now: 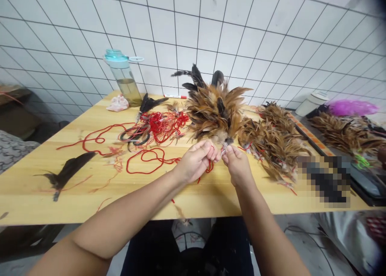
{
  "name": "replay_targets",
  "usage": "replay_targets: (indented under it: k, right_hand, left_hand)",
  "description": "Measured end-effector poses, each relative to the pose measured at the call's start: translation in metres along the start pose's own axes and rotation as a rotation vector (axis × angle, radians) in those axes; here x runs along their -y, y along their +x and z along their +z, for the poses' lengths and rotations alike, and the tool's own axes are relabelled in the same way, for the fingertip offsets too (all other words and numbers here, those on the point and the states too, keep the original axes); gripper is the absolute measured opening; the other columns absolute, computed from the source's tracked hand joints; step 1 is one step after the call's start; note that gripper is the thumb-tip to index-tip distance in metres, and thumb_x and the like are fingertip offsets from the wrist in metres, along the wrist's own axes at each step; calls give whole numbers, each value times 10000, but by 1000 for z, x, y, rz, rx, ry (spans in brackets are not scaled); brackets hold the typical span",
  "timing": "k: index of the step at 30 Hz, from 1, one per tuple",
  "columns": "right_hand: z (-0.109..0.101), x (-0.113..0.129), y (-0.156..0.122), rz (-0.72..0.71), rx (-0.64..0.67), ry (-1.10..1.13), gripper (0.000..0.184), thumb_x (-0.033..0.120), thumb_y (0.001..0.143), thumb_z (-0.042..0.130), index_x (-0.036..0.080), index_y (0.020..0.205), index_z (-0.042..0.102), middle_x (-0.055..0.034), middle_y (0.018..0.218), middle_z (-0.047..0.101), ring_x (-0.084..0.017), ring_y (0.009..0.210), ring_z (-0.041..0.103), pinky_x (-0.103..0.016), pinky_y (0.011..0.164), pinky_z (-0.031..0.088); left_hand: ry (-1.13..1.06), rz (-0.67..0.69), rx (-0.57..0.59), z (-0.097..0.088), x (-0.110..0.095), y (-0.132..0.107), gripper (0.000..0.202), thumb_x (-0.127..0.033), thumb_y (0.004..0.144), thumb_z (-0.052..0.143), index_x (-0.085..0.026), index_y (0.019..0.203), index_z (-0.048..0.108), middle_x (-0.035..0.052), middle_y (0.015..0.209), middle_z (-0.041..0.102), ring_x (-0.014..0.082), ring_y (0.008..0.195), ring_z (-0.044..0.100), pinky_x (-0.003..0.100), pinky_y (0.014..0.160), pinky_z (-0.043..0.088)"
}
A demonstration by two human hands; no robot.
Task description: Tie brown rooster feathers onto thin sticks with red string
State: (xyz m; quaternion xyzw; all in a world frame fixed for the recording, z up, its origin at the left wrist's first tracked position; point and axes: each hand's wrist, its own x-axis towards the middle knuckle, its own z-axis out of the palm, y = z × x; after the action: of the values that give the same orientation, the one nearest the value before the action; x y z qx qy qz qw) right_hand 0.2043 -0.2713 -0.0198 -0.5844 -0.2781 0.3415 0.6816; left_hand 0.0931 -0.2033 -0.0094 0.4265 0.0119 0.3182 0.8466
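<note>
A bunch of brown and black feathers (212, 109) stands fanned out over the wooden table (75, 195), its base near my fingers. My right hand (238, 163) is closed, pinching the base of the bunch. My left hand (196, 160) is closed too, pinching a red string (150, 157) that loops left across the table and reaches the bunch's base. The two hands nearly touch at the fingertips.
A tangle of red strings (159, 125) lies behind my left hand. Piles of tied brown feathers (273, 141) lie to the right. A black feather (68, 171) rests at the left. A water bottle (123, 79) and a red marker (175, 96) stand by the tiled wall.
</note>
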Motion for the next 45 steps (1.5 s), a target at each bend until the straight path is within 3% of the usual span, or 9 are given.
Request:
replay_targets:
  k: [7, 14, 19, 24, 30, 37, 40, 42, 45]
  right_hand:
    - [-3, 6, 0, -61, -89, -86, 431, 599, 663, 670, 209, 625, 491, 16, 577, 475, -110, 541, 433, -254, 531, 396]
    - [-3, -1, -16, -480, -353, -912, 291, 357, 901, 414, 207, 758, 619, -68, 679, 620, -187, 637, 539, -300, 626, 374]
    - [7, -14, -22, -641, -452, -1167, 319, 310, 932, 388, 196, 913, 686, -93, 728, 657, -209, 692, 587, -291, 632, 364]
    - [12, -24, -21, -637, -450, -1166, 339, 324, 940, 397, 178, 1051, 682, -129, 875, 701, -223, 765, 620, -303, 676, 390]
    - [14, -26, -24, -599, -449, -1200, 383, 314, 944, 344, 163, 1040, 683, -144, 811, 686, -234, 745, 609, -326, 682, 384]
    - [16, -25, -25, -675, -471, -1155, 345, 345, 926, 417, 171, 1080, 672, -147, 898, 705, -239, 802, 626, -326, 717, 398]
    - [18, -20, -23, -554, -448, -1095, 322, 364, 907, 458, 177, 1051, 677, -138, 897, 705, -234, 770, 613, -331, 701, 393]
    - [17, -14, -21, -406, -336, -967, 286, 387, 880, 496, 193, 983, 680, -98, 801, 689, -208, 685, 576, -317, 647, 386]
    - [11, 0, -18, -189, 8, -600, 277, 461, 817, 570, 197, 795, 649, -27, 640, 607, -152, 575, 483, -274, 559, 362]
  left_hand:
    - [-54, -34, -50, 4, -7, -1, 357, -313, 845, 609, -148, 568, 456, -6, 584, 416, 108, 612, 454, 266, 662, 408]
    - [-191, -150, -255, 7, 9, -2, 234, -264, 790, 661, -144, 700, 482, -15, 681, 488, 61, 583, 454, 172, 497, 308]
    - [51, -127, -119, 9, 14, -5, 201, -281, 744, 719, -149, 804, 580, 4, 774, 592, 69, 666, 518, 186, 619, 407]
    - [495, 8, -166, -5, 9, 5, 210, -367, 822, 618, -162, 832, 661, 54, 874, 674, 170, 896, 598, 305, 863, 454]
    - [754, -27, -164, -10, 3, 6, 223, -334, 772, 662, -178, 927, 698, 79, 1048, 702, 241, 1036, 608, 374, 967, 432]
    - [346, 19, -250, -7, 8, 5, 186, -265, 731, 706, -187, 899, 711, 45, 994, 715, 174, 982, 635, 314, 944, 464]
    - [182, -23, -263, -12, 10, 8, 192, -251, 679, 752, -158, 843, 714, 46, 891, 718, 142, 867, 653, 268, 859, 497]
    - [152, -66, -268, -17, 11, 11, 200, -265, 661, 770, -136, 802, 710, 51, 840, 712, 127, 786, 649, 251, 789, 509]
    - [168, -108, -233, -24, 9, 13, 240, -305, 648, 785, -121, 771, 692, 52, 778, 693, 123, 686, 631, 243, 656, 505]
